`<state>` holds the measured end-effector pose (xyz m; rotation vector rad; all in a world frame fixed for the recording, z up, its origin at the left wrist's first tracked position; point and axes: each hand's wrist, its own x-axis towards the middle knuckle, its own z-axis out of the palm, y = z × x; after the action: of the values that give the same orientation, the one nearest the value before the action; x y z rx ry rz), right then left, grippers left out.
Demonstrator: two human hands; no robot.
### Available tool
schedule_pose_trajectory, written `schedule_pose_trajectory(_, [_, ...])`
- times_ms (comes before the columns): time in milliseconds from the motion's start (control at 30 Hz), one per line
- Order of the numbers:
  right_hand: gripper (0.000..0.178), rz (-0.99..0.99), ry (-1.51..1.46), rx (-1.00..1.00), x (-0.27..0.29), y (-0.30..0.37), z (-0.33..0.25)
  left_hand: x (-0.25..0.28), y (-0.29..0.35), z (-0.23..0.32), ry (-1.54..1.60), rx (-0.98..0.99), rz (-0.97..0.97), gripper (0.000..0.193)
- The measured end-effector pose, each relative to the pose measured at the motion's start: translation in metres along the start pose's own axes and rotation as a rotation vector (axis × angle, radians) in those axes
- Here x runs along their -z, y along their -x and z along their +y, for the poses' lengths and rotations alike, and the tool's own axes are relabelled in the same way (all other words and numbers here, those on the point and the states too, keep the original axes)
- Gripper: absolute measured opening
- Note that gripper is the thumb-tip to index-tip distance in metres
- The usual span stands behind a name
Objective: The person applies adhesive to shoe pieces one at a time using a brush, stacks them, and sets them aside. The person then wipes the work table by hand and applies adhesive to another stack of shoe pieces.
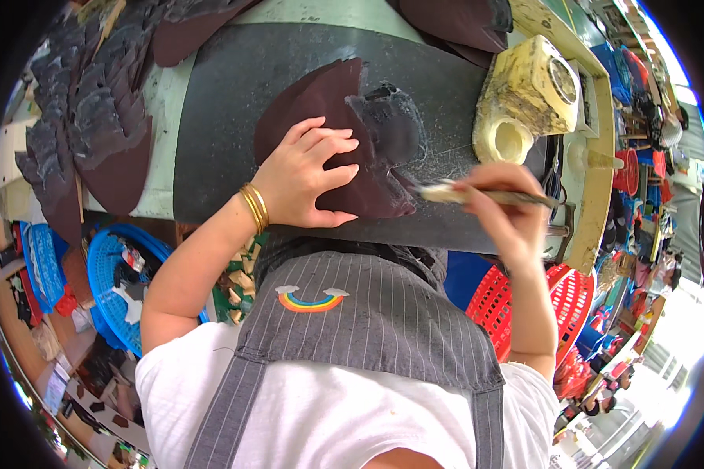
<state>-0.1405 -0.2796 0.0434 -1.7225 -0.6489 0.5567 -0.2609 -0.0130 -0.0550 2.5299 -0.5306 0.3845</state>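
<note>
A dark brown leather-like piece (305, 102) lies on a black mat (227, 86), its right edge cut in a curve and smeared with something pale and wet. My left hand (309, 172) rests on the piece with fingers spread, pressing it to the mat. In my right hand (508, 211) is a brush (508, 197), its whitish bristles pointing left and close to the piece's lower right corner. Whether the bristles touch the piece I cannot tell. The right hand is slightly blurred.
A yellowish, glue-crusted container (528, 90) with a round spout stands right of the mat. Overlapping brown pieces (117, 148) lie at the left, more (469, 27) at the far edge. Below the table are a blue basket (105, 266) and a red basket (497, 301).
</note>
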Motion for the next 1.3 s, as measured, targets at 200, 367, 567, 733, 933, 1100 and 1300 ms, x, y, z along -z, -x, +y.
schedule_pose_trajectory(200, [0.009, -0.135, 0.406, -0.119, -0.025, -0.006, 0.036, 0.001, -0.005, 0.000, 0.000, 0.003, -0.010, 0.049])
schedule_pose_trajectory(367, [0.012, -0.059, 0.257, 0.080, -0.030, -0.011, 0.029, 0.007, -0.005, -0.003, -0.001, 0.004, -0.003, 0.051])
schedule_pose_trajectory(567, [0.007, 0.087, 0.300, -0.148, 0.029, 0.010, 0.012, 0.008, -0.005, -0.002, 0.042, 0.022, 0.004, 0.048])
schedule_pose_trajectory(733, [0.007, 0.076, 0.182, 0.220, -0.012, -0.080, -0.018, 0.009, -0.005, -0.002, 0.056, 0.018, -0.011, 0.050])
schedule_pose_trajectory(933, [0.012, -0.189, 0.361, 0.442, -0.055, -0.144, 0.039, 0.008, -0.008, -0.004, 0.090, 0.046, -0.018, 0.050])
schedule_pose_trajectory(1100, [0.010, -0.113, 0.419, 0.474, -0.063, -0.177, 0.034, 0.018, -0.004, -0.003, 0.115, 0.065, -0.024, 0.049])
schedule_pose_trajectory(1300, [0.010, -0.298, 0.299, 0.409, -0.054, -0.173, 0.036, 0.014, -0.010, -0.008, 0.133, 0.074, -0.010, 0.049])
